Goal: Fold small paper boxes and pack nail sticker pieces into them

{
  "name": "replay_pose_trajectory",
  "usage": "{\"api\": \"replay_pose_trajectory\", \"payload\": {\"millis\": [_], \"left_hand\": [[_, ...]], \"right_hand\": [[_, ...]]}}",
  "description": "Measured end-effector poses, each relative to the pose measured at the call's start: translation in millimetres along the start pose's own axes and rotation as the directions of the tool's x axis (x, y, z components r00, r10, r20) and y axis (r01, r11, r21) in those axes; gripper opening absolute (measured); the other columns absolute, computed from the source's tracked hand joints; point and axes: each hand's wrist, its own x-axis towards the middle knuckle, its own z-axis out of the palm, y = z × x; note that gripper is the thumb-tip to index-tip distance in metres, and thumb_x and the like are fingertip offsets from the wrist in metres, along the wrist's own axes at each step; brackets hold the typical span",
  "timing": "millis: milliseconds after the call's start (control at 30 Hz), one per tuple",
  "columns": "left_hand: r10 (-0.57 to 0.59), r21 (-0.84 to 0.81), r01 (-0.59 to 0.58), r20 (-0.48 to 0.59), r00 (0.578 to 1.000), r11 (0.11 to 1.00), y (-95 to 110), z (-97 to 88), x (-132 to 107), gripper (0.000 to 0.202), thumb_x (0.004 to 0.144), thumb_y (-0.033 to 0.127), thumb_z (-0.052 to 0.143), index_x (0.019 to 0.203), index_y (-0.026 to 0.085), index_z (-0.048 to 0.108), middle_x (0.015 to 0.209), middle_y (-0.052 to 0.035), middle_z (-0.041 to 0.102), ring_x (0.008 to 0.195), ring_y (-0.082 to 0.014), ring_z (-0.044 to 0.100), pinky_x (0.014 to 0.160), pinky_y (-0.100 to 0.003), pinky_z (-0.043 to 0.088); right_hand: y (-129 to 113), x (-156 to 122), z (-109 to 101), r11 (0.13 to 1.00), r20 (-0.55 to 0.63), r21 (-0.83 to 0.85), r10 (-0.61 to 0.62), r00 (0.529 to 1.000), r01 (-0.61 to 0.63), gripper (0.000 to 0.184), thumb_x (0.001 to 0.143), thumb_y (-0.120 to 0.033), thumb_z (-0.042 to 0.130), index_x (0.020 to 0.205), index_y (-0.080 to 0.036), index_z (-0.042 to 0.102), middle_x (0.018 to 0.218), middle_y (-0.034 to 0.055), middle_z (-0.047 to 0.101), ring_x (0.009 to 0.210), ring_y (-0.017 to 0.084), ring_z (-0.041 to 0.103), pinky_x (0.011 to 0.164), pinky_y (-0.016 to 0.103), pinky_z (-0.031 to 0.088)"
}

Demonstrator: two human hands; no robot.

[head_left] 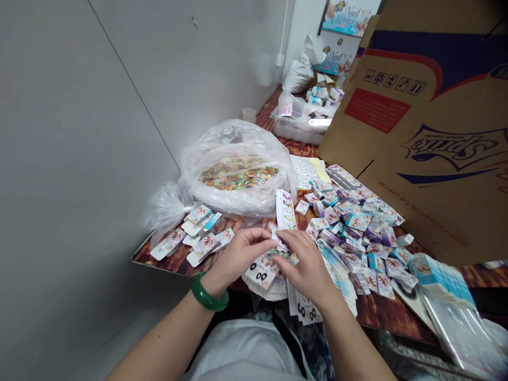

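Observation:
My left hand (245, 253), with a green bangle (209, 292) at its wrist, pinches thumb and forefinger together on a small curled sticker sheet (281, 247). From the other side, my right hand (304, 260) has its bent fingers on the same sheet; the fingers partly hide it. Behind the hands stands a strip of colourful round stickers (286, 207); I cannot tell whether it joins the held sheet. Below them lies a fanned stack of sticker sheets (260, 275) with black rings. More sheets (337, 272) are fanned beside my right hand.
Several flattened small boxes (204, 241) lie left. A clear plastic bag (234, 140) of colourful bits stands behind. Many small filled-out boxes (357, 227) are heaped right, before a large cardboard carton (397, 159). A plastic tub (299, 129) sits farther back; a grey wall (99, 159) borders the left.

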Motion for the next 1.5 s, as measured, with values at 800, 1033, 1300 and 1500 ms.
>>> {"api": "replay_pose_trajectory", "payload": {"millis": [800, 1033, 1300, 1500], "left_hand": [[-0.265, -0.560, 0.210, -0.017, 0.964, 0.802, -1.6, 13.3, -0.1, 0.034, 0.058, 0.024, 0.073, 0.088, 0.013, 0.063, 0.077, -0.0011, 0.060, 0.068, -0.0111, 0.058, 0.064, -0.024, 0.051], [-0.108, -0.142, 0.104, -0.024, 0.994, 0.984, -15.7, -1.5, 32.5, 0.029, 0.067, 0.024, 0.068, 0.094, 0.015, 0.063, 0.076, -0.0022, 0.064, 0.063, -0.0134, 0.060, 0.059, -0.025, 0.049], [-0.038, 0.430, 0.221, -0.395, 0.918, 0.875, -20.3, -129.4, 136.1, 0.030, 0.087, 0.030, 0.056, 0.112, 0.014, 0.057, 0.118, -0.0111, 0.056, 0.104, -0.0221, 0.056, 0.088, -0.042, 0.048], [-0.127, 0.445, 0.351, -0.458, 0.880, 0.824, -40.9, -171.2, 150.7, 0.033, 0.088, 0.032, 0.054, 0.117, 0.016, 0.053, 0.117, -0.0093, 0.056, 0.100, -0.0214, 0.058, 0.083, -0.041, 0.050]], "right_hand": [[8.4, 16.2, 29.5, 0.382, 0.358, 0.622, 0.637, 0.683, -0.683, 0.040, 0.063, -0.056, 0.070, 0.072, -0.019, 0.060, 0.042, -0.0086, 0.035, 0.035, 0.006, 0.024, 0.036, 0.019, 0.015], [18.7, 15.0, 33.2, 0.432, 0.188, 0.711, 0.644, 0.742, -0.555, 0.037, 0.059, -0.051, 0.075, 0.065, -0.017, 0.062, 0.046, -0.0038, 0.046, 0.042, 0.009, 0.035, 0.042, 0.023, 0.027], [20.7, 14.1, 25.2, 0.444, 0.203, 0.665, 0.666, 0.718, -0.600, 0.040, 0.061, -0.055, 0.071, 0.064, -0.019, 0.056, 0.044, -0.0055, 0.040, 0.041, 0.009, 0.032, 0.040, 0.022, 0.024], [32.8, 8.0, 28.6, 0.447, 0.185, 0.665, 0.678, 0.712, -0.598, 0.038, 0.065, -0.054, 0.070, 0.066, -0.018, 0.054, 0.047, -0.0057, 0.039, 0.043, 0.009, 0.033, 0.041, 0.022, 0.024]]}}
